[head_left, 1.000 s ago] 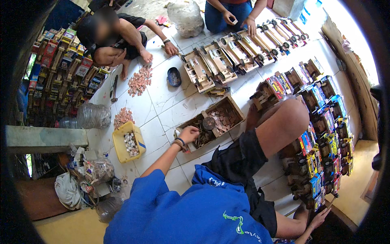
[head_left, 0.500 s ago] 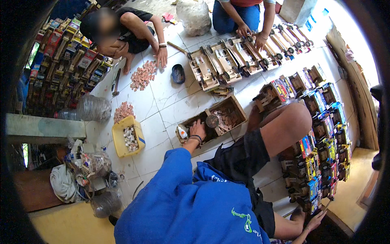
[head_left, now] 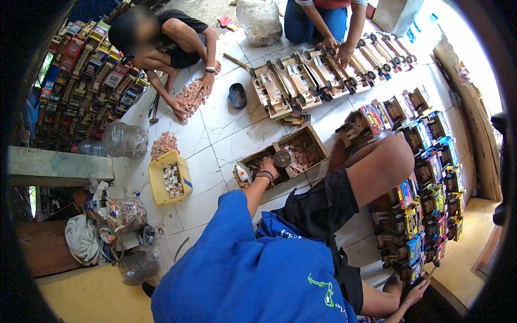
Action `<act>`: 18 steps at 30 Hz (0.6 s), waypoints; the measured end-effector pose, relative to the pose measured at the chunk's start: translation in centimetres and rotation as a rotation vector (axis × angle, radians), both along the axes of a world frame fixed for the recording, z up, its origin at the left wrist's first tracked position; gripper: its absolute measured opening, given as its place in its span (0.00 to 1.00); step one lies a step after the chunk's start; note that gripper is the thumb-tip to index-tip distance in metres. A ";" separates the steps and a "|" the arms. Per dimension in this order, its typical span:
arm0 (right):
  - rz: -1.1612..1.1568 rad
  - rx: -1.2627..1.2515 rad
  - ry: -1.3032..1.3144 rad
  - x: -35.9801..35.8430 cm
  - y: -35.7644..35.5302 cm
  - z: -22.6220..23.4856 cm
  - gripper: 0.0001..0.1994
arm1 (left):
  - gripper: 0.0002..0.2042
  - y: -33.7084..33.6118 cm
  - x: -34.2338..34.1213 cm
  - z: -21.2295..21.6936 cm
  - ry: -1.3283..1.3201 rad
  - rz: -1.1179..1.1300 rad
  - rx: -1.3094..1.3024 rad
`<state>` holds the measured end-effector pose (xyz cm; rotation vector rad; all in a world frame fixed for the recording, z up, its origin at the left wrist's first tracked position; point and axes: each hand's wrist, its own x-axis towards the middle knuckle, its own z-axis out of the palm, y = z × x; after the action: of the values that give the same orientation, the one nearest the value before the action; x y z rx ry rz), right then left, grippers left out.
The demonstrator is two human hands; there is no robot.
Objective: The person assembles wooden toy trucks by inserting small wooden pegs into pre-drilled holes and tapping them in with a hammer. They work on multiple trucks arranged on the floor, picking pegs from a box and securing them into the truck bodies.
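The left forearm extends forward from the blue sleeve [head_left: 215, 231]; the left hand [head_left: 268, 168] reaches down into the left compartment of the wooden box [head_left: 318, 142], set on the tiled floor [head_left: 207, 185]; the right hand [head_left: 418, 293] is low at far right, beside a thin stick [head_left: 431, 272]; whether either of the hands is closed or gripping cannot be determined.

Bare, matt wood in the open box [head_left: 321, 144] at the centre of the frame. Smooth, lightly shiny yellow plastic in the tub [head_left: 156, 185] left of centre. Glossy, pale tile across the floor [head_left: 226, 129]. Soft, matt blue cloth in the shirt [head_left: 226, 269] at lower centre, dull black cloth in the shorts [head_left: 323, 204]. Cloudy, see-through plastic in the jug [head_left: 125, 139] at left. Smooth, pale wood in the toy chassis [head_left: 267, 91] at upper right; glossy facing on the toy trucks [head_left: 416, 245] at right.
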<state>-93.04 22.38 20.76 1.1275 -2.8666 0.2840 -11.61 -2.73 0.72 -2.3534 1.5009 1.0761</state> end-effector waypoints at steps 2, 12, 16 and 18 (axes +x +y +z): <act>-0.013 0.034 0.033 0.0 0.1 -0.1 0.25 | 0.34 0.6 -0.8 -2.0 -0.109 -0.083 0.061; -0.104 0.068 -0.061 0.5 0.2 0.4 0.27 | 0.27 2.7 -0.5 -1.3 -0.204 -0.218 -0.030; -0.047 0.027 -0.026 1.0 0.0 0.7 0.27 | 0.21 2.2 -0.2 -0.7 0.040 0.195 -0.258; -0.044 0.044 -0.013 1.2 0.0 0.8 0.27 | 0.18 1.9 0.3 -0.6 0.030 0.234 -0.295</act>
<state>-91.87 22.34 21.56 1.0720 -2.9185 0.2276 -11.29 -0.83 0.12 -2.7842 1.5140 0.9988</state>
